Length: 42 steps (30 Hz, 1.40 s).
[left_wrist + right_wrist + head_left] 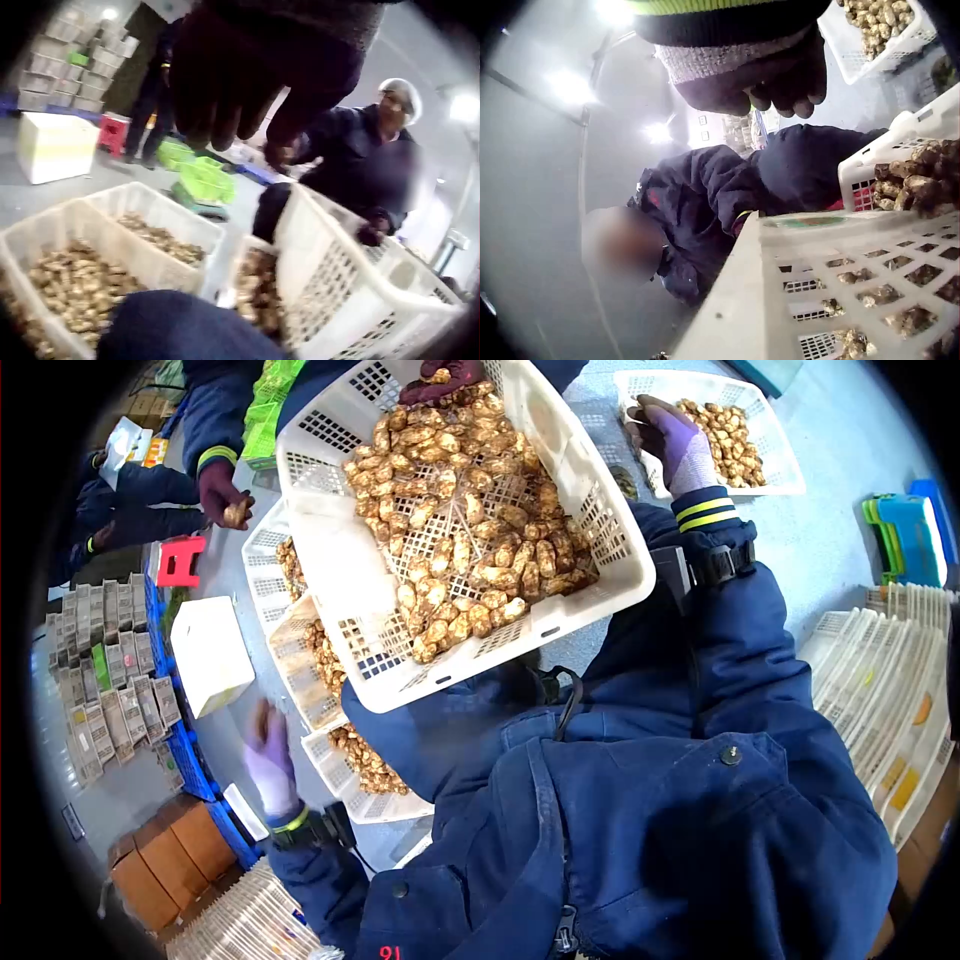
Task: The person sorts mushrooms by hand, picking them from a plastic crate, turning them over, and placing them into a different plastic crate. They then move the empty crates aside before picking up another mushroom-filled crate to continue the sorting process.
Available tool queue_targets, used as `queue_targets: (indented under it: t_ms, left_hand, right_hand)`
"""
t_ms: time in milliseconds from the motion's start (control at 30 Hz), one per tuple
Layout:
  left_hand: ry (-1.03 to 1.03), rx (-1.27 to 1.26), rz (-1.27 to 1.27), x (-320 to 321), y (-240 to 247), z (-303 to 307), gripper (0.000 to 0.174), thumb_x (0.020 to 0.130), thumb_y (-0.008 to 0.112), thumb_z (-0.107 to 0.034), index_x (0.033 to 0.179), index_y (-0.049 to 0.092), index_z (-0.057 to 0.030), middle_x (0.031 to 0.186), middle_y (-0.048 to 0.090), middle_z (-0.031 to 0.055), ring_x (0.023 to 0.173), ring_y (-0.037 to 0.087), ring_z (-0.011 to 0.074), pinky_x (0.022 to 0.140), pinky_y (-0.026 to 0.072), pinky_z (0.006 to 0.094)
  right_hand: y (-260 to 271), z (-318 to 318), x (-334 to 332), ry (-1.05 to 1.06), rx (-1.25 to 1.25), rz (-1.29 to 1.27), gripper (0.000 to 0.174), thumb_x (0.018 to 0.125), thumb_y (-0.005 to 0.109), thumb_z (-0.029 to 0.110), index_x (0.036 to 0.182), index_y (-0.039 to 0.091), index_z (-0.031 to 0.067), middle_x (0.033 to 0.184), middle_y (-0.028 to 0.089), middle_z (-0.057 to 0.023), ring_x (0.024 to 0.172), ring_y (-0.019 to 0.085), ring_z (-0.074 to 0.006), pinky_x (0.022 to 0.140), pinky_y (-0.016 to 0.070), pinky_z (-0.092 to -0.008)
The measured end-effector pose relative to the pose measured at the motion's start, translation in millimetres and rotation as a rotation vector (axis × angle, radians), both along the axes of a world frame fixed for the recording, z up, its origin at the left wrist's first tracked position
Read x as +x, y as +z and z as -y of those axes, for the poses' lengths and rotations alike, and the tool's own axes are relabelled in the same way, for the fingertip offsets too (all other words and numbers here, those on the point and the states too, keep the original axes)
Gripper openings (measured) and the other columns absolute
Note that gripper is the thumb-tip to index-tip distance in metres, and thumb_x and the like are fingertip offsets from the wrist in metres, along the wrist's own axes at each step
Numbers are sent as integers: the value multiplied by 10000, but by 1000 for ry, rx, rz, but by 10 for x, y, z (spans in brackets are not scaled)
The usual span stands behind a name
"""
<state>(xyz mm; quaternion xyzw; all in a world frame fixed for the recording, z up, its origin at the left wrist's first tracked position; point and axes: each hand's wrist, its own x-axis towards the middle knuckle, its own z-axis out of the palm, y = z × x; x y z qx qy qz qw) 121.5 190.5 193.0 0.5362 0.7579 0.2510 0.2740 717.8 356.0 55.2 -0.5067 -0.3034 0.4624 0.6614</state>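
Observation:
A large white plastic basket (400, 685) holds many knobbly, soil-stained tubers (440, 565) in front of the person. My left hand (268, 760), in a purple glove and blurred, is out to the left beside smaller white baskets (350, 805) of tubers. In the left wrist view its dark fingers (217, 112) hang down with nothing seen between them. Gloved the same way, my right hand (682, 450) is at the near side of another white basket (785, 475) of tubers. The right wrist view shows its fingers (802, 90) loosely bent, no tuber visible in them.
Across the big basket another worker's gloved hand (445, 382) reaches among the tubers, and the other gloved hand (222, 498) holds one tuber. A white box (210, 650) and a red stool (180, 563) stand at left. Stacked white trays (880, 700) are at right.

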Motion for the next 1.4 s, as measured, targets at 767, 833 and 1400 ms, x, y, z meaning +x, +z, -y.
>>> queue_targets:
  t_ms: [767,833,1400]
  left_hand:
    - [-1153,-126,-375,2956,-1064,-1686,352,833,688,-238,1116,656,-32,1054,657,193,993,635,326,872,496,376]
    - [-1297,-12,-549,2965,-1128,-1638,445,783,713,-241,1169,603,-50,988,609,183,925,600,374,795,488,434]
    - [-1577,-155,-1117,3158,-1056,-1389,314,826,588,-148,1133,648,-170,1216,576,91,1091,558,253,831,480,383]
  right_hand:
    - [97,-39,-14,52,-33,-224,277,899,594,149,1138,624,11,871,647,-17,741,604,-99,658,479,-207]
    - [70,-51,-8,45,-38,-202,258,909,595,153,1126,627,18,870,646,-16,729,605,-106,661,487,-215]
    - [100,-18,-46,100,2,-199,240,940,577,170,1135,628,40,931,662,-19,787,619,-99,692,490,-213]
